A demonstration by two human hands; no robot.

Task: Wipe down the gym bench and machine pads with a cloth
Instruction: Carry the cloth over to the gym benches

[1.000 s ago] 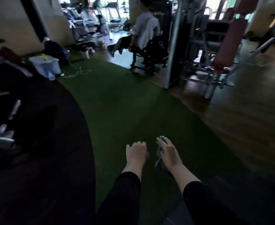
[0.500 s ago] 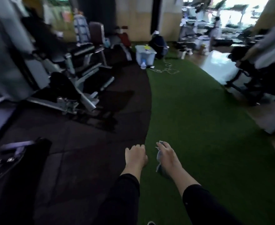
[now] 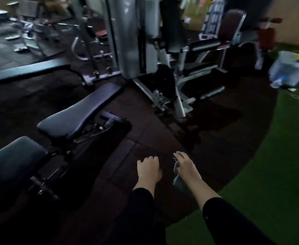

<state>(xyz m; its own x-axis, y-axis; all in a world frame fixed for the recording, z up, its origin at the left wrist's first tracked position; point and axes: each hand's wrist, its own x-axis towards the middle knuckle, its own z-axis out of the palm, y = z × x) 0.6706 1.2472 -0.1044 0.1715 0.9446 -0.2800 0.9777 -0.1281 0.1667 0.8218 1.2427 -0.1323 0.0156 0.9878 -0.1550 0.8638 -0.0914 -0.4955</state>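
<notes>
Grey crumpled cloth (image 3: 177, 174) is gripped in right hand (image 3: 186, 167); left hand (image 3: 149, 169) loosely curled, empty. View has swung from turf: black padded vinyl bench (image 3: 78, 114) now left of hands, wiping not begun.

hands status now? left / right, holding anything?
Left hand: loosely curled, knuckles up, nothing visible in it.
Right hand: closed on the cloth, which hangs below the palm.
</notes>
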